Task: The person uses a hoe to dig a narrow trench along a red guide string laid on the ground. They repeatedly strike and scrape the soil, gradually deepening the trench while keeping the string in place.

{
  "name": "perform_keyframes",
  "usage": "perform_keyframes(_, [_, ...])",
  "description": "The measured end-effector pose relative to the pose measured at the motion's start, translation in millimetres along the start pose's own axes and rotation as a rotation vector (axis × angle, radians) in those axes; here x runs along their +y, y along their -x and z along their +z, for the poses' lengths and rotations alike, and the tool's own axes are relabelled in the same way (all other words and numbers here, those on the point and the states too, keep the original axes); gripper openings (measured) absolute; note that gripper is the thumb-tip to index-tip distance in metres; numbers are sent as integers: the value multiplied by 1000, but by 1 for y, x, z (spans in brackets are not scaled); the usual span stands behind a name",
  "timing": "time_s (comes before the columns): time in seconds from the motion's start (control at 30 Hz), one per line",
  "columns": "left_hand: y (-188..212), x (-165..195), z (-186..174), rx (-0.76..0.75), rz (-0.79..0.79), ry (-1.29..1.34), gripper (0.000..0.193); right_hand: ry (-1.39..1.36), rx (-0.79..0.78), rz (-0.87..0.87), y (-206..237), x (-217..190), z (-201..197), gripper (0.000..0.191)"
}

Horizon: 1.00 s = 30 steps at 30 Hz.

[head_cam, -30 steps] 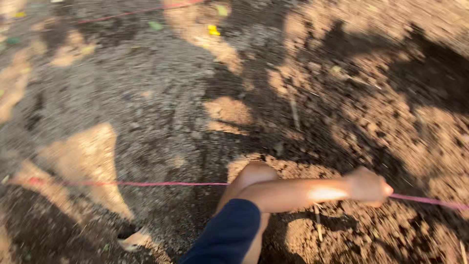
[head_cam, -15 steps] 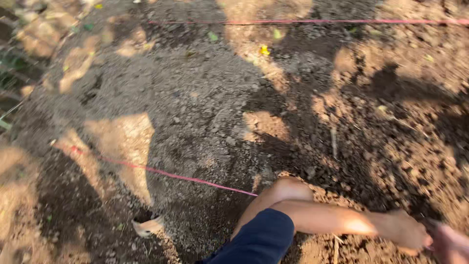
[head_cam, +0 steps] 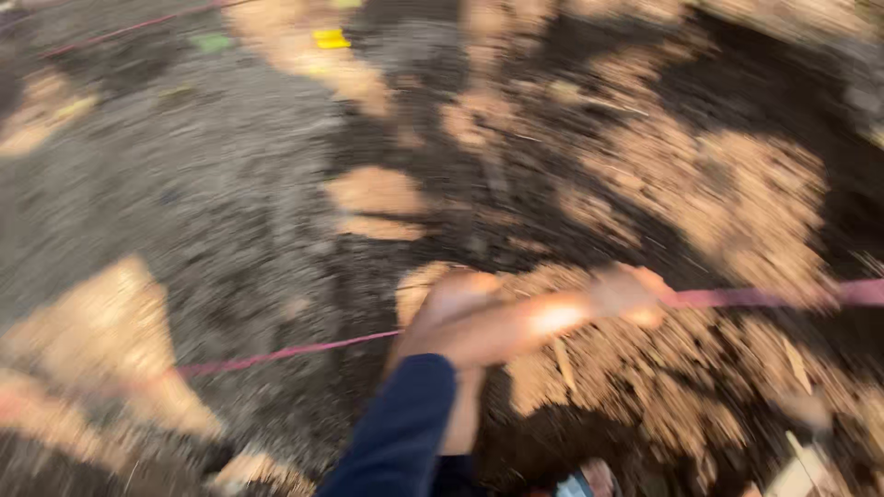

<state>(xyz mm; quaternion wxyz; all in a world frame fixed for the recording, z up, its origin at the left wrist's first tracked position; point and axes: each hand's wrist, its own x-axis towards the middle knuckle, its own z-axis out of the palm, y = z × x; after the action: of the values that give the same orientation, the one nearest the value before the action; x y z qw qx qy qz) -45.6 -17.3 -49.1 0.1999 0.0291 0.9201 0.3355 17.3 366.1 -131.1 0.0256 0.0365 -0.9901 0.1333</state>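
Soil (head_cam: pixel 230 212) lies open on all sides; right hand (head_cam: pixel 631 293) grips pink string (head_cam: pixel 764 296); yellow tag (head_cam: pixel 330 38) lies at far edge.

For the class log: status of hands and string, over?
One hand on pink string, grip blurred; which hand, unclear. String taut over soil. Nothing in the way.
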Motion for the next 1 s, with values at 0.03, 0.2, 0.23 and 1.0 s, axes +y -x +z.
perform_keyframes(0.03, [-2, 8, 7, -3, -29, -22, 34, -5, 42, 21, 14, 24, -6, 47])
perform_keyframes(0.2, [3, 46, 28, -84, -139, -168, 35, -28, 75, 214, 32, 77, -10, 51])
perform_keyframes(0.23, [5, 51, 27, -101, -162, -195, 36, -31, -33, 405, 28, 81, -12, 51])
perform_keyframes(1.0, [-12, 111, 8, -529, -449, -110, 25, -1354, -361, 953, 25, 59, -21, 36])
